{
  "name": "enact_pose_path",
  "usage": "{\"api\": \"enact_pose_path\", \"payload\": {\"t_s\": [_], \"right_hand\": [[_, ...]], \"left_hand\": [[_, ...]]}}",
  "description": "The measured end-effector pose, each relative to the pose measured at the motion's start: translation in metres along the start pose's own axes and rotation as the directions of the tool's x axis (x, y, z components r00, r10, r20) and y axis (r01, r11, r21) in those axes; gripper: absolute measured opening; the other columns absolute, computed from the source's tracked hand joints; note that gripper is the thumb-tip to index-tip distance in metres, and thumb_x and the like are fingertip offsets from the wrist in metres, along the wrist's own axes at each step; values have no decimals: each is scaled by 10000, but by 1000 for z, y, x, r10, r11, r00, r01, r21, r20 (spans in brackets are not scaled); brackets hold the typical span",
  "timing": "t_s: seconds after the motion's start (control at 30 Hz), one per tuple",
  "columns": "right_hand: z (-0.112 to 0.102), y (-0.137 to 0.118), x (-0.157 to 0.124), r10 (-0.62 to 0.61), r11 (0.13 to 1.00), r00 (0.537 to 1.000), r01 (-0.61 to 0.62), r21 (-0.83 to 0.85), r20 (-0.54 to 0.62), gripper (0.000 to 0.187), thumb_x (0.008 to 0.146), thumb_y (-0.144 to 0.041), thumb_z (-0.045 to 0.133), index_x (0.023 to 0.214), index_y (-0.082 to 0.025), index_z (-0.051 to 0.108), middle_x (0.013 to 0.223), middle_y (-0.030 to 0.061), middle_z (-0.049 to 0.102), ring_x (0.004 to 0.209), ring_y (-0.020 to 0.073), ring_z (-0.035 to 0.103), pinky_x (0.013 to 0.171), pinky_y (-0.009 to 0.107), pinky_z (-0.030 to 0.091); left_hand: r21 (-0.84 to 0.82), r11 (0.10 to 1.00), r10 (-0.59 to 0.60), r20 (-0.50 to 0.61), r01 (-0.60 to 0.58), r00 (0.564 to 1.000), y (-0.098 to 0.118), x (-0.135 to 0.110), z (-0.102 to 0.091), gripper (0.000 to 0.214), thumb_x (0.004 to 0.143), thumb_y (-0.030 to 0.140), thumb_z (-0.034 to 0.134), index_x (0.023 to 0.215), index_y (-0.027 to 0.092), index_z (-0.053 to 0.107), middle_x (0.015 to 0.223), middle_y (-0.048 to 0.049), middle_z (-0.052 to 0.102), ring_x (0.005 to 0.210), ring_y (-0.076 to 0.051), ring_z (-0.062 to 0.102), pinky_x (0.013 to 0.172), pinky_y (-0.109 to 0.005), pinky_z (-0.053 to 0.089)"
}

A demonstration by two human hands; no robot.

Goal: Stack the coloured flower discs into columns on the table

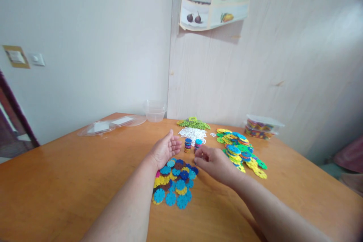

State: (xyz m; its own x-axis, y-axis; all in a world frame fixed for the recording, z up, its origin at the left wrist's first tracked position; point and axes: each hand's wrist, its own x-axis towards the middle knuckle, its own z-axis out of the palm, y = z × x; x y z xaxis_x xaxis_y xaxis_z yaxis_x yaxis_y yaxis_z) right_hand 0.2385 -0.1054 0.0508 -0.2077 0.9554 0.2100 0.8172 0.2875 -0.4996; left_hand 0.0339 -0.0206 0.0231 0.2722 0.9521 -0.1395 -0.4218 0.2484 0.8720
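Just below the middle of the frame, a loose pile of thin notched discs (170, 198), plastic by their look, overlaps on the smooth orange-brown wooden counter (119, 177) in light blue, navy, yellow, brown and a touch of pink. Above the pile, at the centre, stand two short upright columns of discs, the left stack (187, 146) topped in dark blue and the right stack (198, 143) in light blue, with a narrow gap between.

The left hand (166, 148), left of both stacks, has its grip released, fingers loosely extended and palm turned toward them. The right hand (214, 162), right of the pile, has curled fingers, thumb near the index; whether its grip grasps a disc cannot be told.

Behind the stacks spread flat white pieces (193, 134) with cut-out shapes, then a bumpy green heap (194, 123). Right of centre lies a larger mound of yellow, green, blue and orange discs (242, 149), and beyond it sit stacked clear containers (262, 125).
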Motion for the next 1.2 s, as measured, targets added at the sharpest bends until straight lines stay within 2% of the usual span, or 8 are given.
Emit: {"api": "enact_pose_path", "payload": {"t_s": [0.23, 0.5, 0.67, 0.8, 0.93, 1.07, 1.2], "right_hand": [[23, -23, -16, -123, 982, 982, 141, -123, 146, 229, 808, -350, 557, 986, -266, 673, 793, -5, 675, 675, 131, 563, 555, 226, 281], [29, -19, -12, -73, 994, 979, 88, -72, 191, 232, 784, -333, 563, 977, -253, 665, 776, -9, 651, 646, 119, 536, 543, 218, 293], [24, -16, -7, -53, 998, 989, 56, -21, 141, 214, 761, -330, 592, 944, -237, 651, 743, -25, 616, 625, 108, 507, 521, 209, 284], [6, -5, 3, 5, 999, 1000, -5, 45, 3, 238, 784, -342, 578, 975, -216, 644, 663, -36, 560, 589, 102, 483, 515, 211, 283], [-9, 16, 13, 110, 994, 988, -107, 34, -107, 280, 774, -387, 586, 977, -209, 657, 584, -50, 497, 527, 107, 446, 483, 223, 260], [-9, 27, 15, 125, 992, 987, -124, 11, -96, 270, 767, -389, 591, 958, -214, 666, 576, -49, 499, 515, 108, 445, 476, 224, 252], [-6, 24, 13, 106, 994, 993, -105, 19, -49, 274, 764, -383, 603, 971, -213, 662, 611, -39, 528, 541, 111, 477, 488, 220, 266]], "left_hand": [[-12, 1000, -5, 1, 5, 1000, -1, 2, 0, 446, 825, 555, 584, 942, 128, 630, 815, -98, 700, 755, -170, 674, 737, -287, 521], [-3, 1000, -2, 4, 2, 1000, -1, 2, 0, 463, 813, 571, 590, 944, 129, 626, 837, -105, 704, 764, -173, 675, 732, -283, 516], [-6, 1000, -4, -3, 4, 1000, -1, 2, 0, 444, 814, 556, 596, 941, 132, 629, 831, -102, 705, 762, -172, 674, 729, -283, 519], [6, 1000, 0, -1, 0, 1000, -1, 2, 0, 461, 808, 573, 594, 944, 135, 630, 827, -102, 706, 755, -173, 674, 723, -283, 518], [9, 1000, 4, -10, -4, 1000, 0, -1, 3, 452, 821, 564, 583, 935, 130, 632, 828, -101, 706, 760, -172, 674, 738, -288, 518], [9, 1000, -1, -16, 1, 1000, 2, -3, 4, 438, 837, 548, 570, 940, 127, 635, 825, -101, 706, 770, -173, 673, 761, -294, 517], [14, 1000, -2, -8, 3, 1000, 1, -2, 3, 442, 831, 557, 574, 936, 131, 634, 831, -99, 705, 766, -170, 673, 758, -294, 517]]}}
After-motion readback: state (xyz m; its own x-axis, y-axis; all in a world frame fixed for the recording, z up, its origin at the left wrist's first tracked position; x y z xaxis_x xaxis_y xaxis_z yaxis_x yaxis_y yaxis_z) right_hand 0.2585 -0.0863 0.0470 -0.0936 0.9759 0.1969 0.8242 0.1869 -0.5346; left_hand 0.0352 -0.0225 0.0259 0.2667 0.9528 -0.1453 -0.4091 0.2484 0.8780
